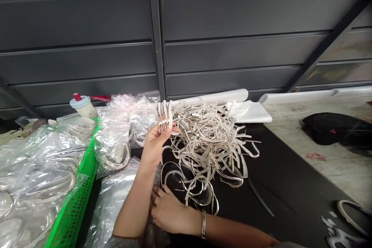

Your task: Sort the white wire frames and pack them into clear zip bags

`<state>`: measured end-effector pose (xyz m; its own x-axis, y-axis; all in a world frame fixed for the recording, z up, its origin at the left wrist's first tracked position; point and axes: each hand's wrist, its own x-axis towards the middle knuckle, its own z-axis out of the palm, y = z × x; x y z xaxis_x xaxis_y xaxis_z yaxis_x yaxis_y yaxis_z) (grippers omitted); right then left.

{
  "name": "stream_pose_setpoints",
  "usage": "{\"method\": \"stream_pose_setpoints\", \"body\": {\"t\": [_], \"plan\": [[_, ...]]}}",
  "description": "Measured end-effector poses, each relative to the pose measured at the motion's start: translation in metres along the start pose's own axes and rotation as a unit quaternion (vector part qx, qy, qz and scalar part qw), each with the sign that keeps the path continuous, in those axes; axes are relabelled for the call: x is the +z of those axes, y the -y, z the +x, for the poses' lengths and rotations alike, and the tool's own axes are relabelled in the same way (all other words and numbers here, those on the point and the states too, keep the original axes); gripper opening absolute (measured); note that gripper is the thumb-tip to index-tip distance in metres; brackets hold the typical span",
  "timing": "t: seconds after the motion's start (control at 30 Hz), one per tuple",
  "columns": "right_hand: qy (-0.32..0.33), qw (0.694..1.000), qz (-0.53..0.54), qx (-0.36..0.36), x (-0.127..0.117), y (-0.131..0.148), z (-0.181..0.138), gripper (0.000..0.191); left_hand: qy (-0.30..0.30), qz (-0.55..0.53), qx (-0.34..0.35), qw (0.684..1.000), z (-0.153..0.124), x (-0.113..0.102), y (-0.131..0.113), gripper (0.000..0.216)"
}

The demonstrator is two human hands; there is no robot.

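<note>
Raised at mid-view, my left hand [159, 135] is closed around a small bundle of curved, silvery-white strips [165, 116] whose ends stick up above the fingers. Lower down, my right hand [170, 209], with a bangle on its wrist, reaches left with its fingers apart. Its fingertips rest at the edge of a stack of clear plastic bags [116, 193]; nothing shows held in it. Beside both hands lies a large tangled heap of loose curved strips [209, 135] on the black tabletop [279, 178].
At left, a green plastic basket [72, 205] holds bagged strips. Filled clear bags [113, 143] stand beside it. Behind them is a lidded cup [83, 105]. A white roll [212, 96] lies along the dark panelled wall [232, 19]. A black cap [328, 128] sits at right.
</note>
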<state>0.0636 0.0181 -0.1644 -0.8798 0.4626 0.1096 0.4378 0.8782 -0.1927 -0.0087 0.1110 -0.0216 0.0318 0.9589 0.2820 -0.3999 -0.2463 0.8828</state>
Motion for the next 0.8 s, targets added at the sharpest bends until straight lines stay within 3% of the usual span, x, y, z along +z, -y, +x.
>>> {"method": "stream_pose_setpoints", "body": {"t": [0.1,0.27,0.4,0.53,0.63,0.73,0.8], "plan": [[0.0,1.0,0.005,0.005,0.001,0.001,0.002,0.028,-0.031,-0.058,0.014,0.998,0.015,0.001,-0.007,0.017],[-0.009,1.0,-0.004,-0.001,-0.005,0.001,0.003,0.027,-0.067,-0.127,-0.065,0.988,0.038,0.002,-0.017,0.015],[-0.024,1.0,0.005,-0.001,-0.003,0.002,0.005,0.029,-0.059,-0.064,-0.038,0.995,0.033,0.008,-0.015,0.015],[-0.061,0.997,0.045,0.002,-0.012,0.001,0.001,0.027,-0.039,0.022,-0.011,0.999,0.01,0.01,-0.011,0.015],[-0.161,0.974,0.157,0.015,-0.037,-0.005,-0.012,0.021,-0.052,0.077,-0.039,0.995,-0.013,0.003,-0.007,0.016],[-0.334,0.905,0.247,0.086,-0.065,-0.019,-0.03,0.016,-0.064,0.107,-0.084,0.989,-0.039,-0.004,-0.001,0.02],[-0.409,0.861,0.27,0.135,-0.078,-0.031,-0.038,0.02,-0.053,0.115,-0.113,0.986,-0.055,-0.004,0.005,0.022]]}}
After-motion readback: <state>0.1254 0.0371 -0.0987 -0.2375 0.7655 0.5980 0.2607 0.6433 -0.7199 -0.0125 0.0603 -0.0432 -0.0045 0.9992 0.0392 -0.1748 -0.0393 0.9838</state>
